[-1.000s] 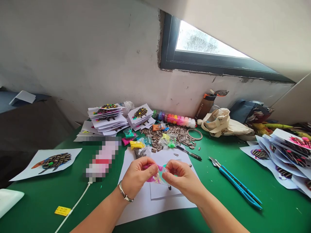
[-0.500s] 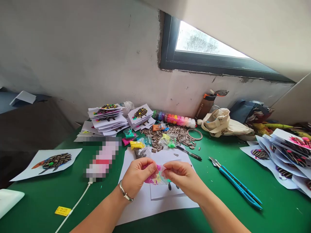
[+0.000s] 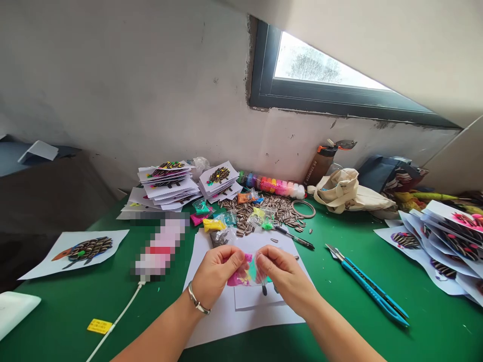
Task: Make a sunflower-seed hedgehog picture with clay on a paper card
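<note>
Between my hands is a small clear plastic bag (image 3: 241, 276) with bright pink, clay-like stuff in it. My left hand (image 3: 219, 269) pinches its left side, thumb on top. At the opposite side, the fingertips of my right hand (image 3: 281, 266) are closed on the clear film. Below the bag a small white card (image 3: 249, 300) lies on a larger white sheet (image 3: 215, 324). Dark seed shapes and a bit of green show on the card, mostly covered by the bag and my hands.
Sunflower seeds (image 3: 281, 206), a yellow clay packet (image 3: 213, 224), a black pen (image 3: 296, 238) and a tape ring (image 3: 304, 209) lie beyond my hands. A blue utility knife (image 3: 370, 286) with its blade out is at right. Stacked seed pictures (image 3: 169, 188) stand back left.
My right hand has shifted slightly right, away from my left, and more of the clear bag shows between them. The view has moved a little.
</note>
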Tool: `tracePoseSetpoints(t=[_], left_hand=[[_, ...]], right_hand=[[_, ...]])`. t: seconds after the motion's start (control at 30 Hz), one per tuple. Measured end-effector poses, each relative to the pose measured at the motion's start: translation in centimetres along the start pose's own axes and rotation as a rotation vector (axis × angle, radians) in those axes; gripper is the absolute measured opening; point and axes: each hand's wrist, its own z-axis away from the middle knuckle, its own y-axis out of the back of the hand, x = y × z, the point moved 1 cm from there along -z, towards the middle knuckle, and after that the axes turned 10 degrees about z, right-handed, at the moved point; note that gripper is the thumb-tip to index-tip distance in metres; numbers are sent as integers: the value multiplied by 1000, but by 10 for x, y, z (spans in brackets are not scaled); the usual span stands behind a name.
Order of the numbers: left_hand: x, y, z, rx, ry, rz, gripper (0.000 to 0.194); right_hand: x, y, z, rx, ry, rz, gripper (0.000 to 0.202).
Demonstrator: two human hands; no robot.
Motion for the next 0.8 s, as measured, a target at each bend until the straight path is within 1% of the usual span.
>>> tracePoseSetpoints(t=[0.1, 0.23, 0.37, 0.43, 0.57, 0.67, 0.8], left_hand=[[0, 1, -1, -1, 8, 22, 38], [1, 1, -1, -25, 9, 4, 36], [1, -1, 0, -37, 17, -31, 39], [1, -1, -1, -37, 12, -34, 41], [0, 1, -2, -23, 0, -3, 38], [0, 1, -2, -14, -1, 22, 35], [2, -2, -1, 1, -12, 2, 34]], right_hand=[[4, 0, 0, 16, 29, 62, 17], [3, 1, 2, -10, 24, 102, 8], [-2, 0, 4, -146, 11, -25, 14], [-2, -1, 4, -174, 5, -87, 19], [1, -1, 2, -89, 42, -43, 27], [4, -1, 1, -55, 43, -14, 18], [3, 0, 2, -71, -20, -50, 5]])
